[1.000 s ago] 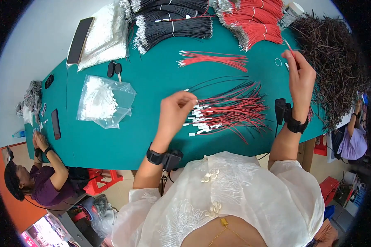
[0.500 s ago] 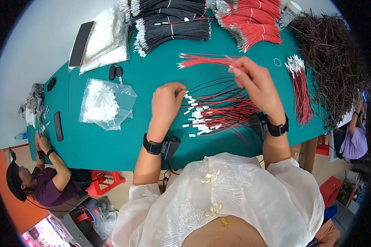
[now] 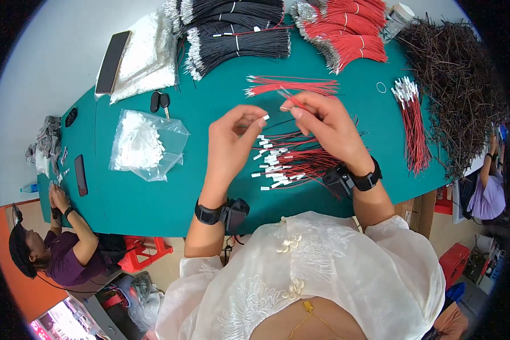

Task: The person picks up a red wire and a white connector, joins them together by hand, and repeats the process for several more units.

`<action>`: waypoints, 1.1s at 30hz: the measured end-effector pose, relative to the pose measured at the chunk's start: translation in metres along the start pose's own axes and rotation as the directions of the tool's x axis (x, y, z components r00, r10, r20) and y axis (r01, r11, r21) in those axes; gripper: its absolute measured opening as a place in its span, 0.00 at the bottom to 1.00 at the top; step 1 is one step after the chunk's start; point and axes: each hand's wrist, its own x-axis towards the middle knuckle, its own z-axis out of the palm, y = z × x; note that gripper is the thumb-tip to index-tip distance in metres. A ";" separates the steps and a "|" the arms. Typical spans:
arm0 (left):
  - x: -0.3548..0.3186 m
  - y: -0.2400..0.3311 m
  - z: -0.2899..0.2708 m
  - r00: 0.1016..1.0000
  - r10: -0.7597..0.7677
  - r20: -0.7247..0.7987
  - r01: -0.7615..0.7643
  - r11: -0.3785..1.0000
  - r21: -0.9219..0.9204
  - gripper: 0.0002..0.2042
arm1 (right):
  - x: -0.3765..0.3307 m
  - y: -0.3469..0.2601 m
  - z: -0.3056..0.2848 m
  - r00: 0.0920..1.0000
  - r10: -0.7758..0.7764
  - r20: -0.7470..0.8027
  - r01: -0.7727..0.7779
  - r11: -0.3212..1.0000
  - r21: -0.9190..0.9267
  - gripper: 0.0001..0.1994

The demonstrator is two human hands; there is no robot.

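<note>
Thumb and fingertips of my left hand pinch a small white connector housing. Facing it, a short gap away, my right hand is closed on a few red wires whose bare metal ends point up and left. Below both hands lies a pile of red and black wires with white connectors on their left ends. Loose red wires are spread just beyond my right hand. A dark strand runs near the pinched connector; whether it is joined to it I cannot tell.
A clear bag of white connectors lies left, near car keys. Black wire bundles and red ones line the back. Right are finished-looking wires and a dark wire heap. Another person works at left.
My left hand has risen off the pile's edge with the white connector. My right hand has come left and nearer, bringing the red wires close to it.
</note>
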 end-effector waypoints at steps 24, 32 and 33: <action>-0.011 0.021 0.006 0.999 0.011 -0.036 -0.018 0.984 -0.180 0.04 | -0.004 -0.015 0.006 0.999 -0.026 -0.022 0.022 0.988 -0.153 0.04; -0.009 0.015 0.003 0.999 -0.042 0.009 0.042 0.909 -0.416 0.07 | -0.006 -0.014 0.003 0.964 -0.160 -0.214 0.140 0.984 -0.106 0.06; -0.010 0.015 0.002 0.999 -0.042 0.008 0.042 0.909 -0.415 0.07 | -0.006 -0.014 0.003 0.964 -0.160 -0.213 0.140 0.984 -0.106 0.06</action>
